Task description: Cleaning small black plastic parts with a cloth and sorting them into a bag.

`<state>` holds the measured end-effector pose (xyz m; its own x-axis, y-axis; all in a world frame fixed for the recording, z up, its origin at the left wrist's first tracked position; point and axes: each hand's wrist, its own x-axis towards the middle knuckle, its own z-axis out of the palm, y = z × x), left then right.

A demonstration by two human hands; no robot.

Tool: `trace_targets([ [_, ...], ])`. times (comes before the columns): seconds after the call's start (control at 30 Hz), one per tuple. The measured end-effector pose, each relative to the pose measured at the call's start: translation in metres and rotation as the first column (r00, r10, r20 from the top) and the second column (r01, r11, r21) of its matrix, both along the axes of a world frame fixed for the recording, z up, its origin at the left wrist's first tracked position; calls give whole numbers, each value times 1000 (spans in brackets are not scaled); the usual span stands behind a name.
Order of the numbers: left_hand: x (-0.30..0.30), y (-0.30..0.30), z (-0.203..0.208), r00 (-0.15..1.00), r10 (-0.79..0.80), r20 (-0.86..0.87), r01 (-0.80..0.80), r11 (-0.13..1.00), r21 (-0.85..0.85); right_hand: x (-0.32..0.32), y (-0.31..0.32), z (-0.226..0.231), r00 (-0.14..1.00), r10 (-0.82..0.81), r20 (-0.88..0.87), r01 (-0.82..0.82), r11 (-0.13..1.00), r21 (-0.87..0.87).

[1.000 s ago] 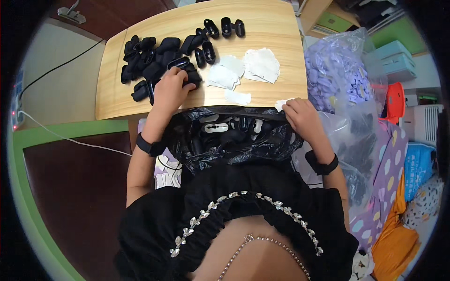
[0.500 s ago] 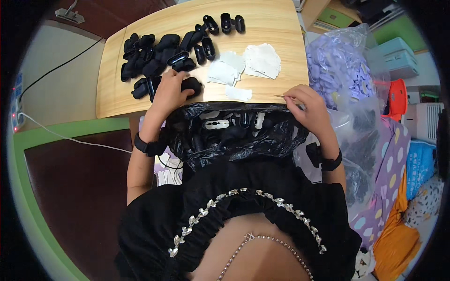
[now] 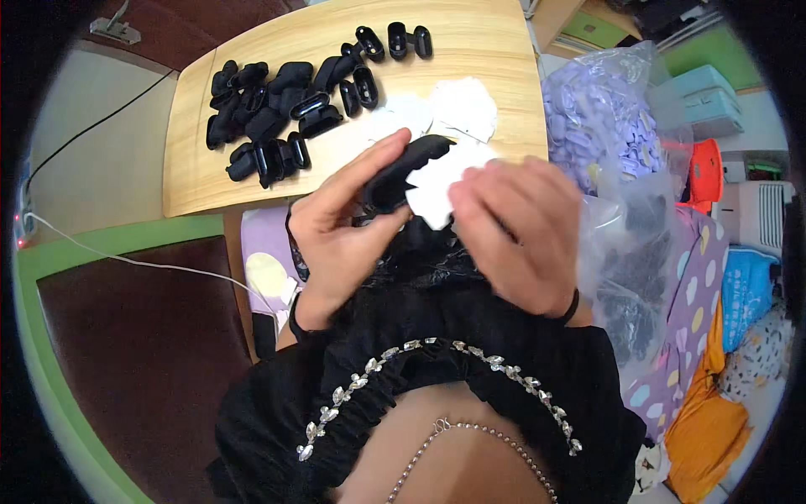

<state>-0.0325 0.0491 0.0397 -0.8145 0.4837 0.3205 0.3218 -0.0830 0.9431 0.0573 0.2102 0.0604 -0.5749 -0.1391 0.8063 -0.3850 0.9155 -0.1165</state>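
- Black case (image 3: 401,172), mid-frame, pinched in the left hand (image 3: 348,227).
- White pad (image 3: 438,186) touches the case at 3 o'clock, gripped by the right hand (image 3: 512,231).
- Case pile (image 3: 277,113) at 11 o'clock on the counter (image 3: 197,176).
- Purple bag (image 3: 600,113) at 2 o'clock.

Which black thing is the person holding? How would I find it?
Start at the wooden table with its heap of black cases. Come down to the two raised hands near the middle: the left hand grips one black case with its fingers. It alone is lifted off the table, with a white pad from the right hand against it.
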Motion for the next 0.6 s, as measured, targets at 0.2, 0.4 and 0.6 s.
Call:
trace_targets([
  [0.2,3,5,-9,999,-22,-41,24,998,55,0,-18,-17,999,-21,40,20,999,25],
  [0.4,2,1,-15,998,-60,-20,61,998,33,-1,-15,-14,977,71,203,-69,997,-19],
  [0.6,8,2,-22,1000,-6,10,6,1000,-6,1,-21,-14,940,78,332,-51,995,-89],
])
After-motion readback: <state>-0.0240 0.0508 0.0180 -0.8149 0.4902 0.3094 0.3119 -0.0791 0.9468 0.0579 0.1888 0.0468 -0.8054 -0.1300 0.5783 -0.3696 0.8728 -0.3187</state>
